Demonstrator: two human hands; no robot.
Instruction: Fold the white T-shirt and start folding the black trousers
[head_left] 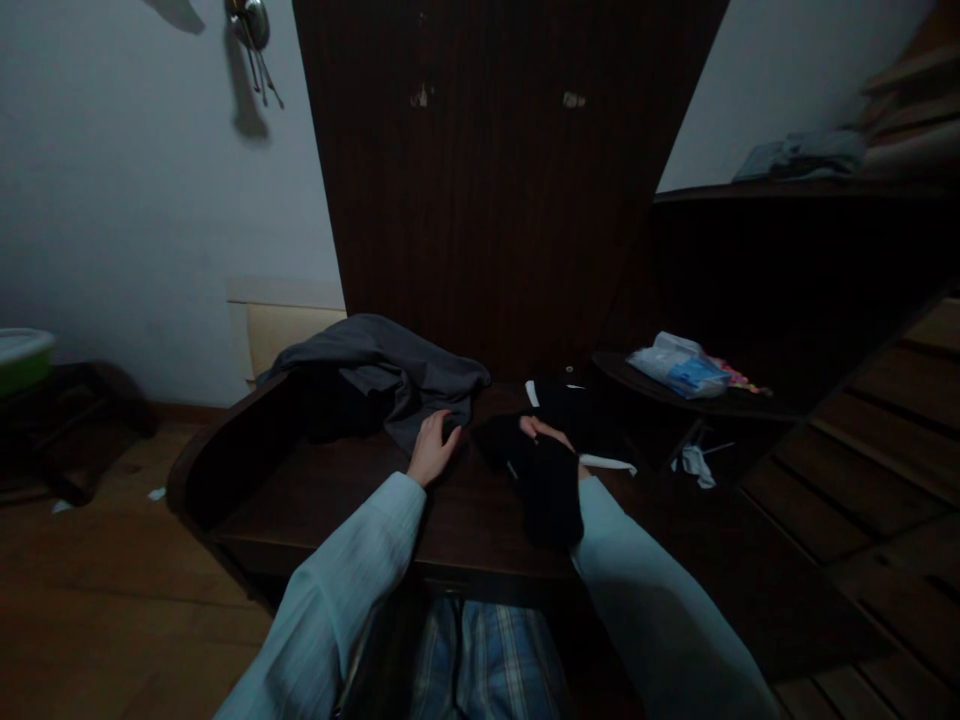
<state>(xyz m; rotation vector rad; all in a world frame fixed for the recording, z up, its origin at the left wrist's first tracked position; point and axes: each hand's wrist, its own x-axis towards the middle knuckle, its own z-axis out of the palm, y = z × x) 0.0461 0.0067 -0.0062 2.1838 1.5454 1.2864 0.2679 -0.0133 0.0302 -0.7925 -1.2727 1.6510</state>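
My left hand (433,448) rests on the dark wooden table (315,500), its fingers curled at the edge of a crumpled grey garment (390,372). My right hand (546,436) holds a black piece of cloth (541,482), which drapes down over my wrist and forearm. Only the fingers of that hand show above the cloth. Another dark garment with white trim (577,410) lies just behind my right hand. Both arms wear pale long sleeves.
A tall dark wardrobe (495,190) stands behind the table. A lower shelf on the right carries plastic packets (681,365). Folded cloth (806,155) lies on a higher ledge. A green tub (22,358) sits at far left. Wooden slats (885,440) run along the right.
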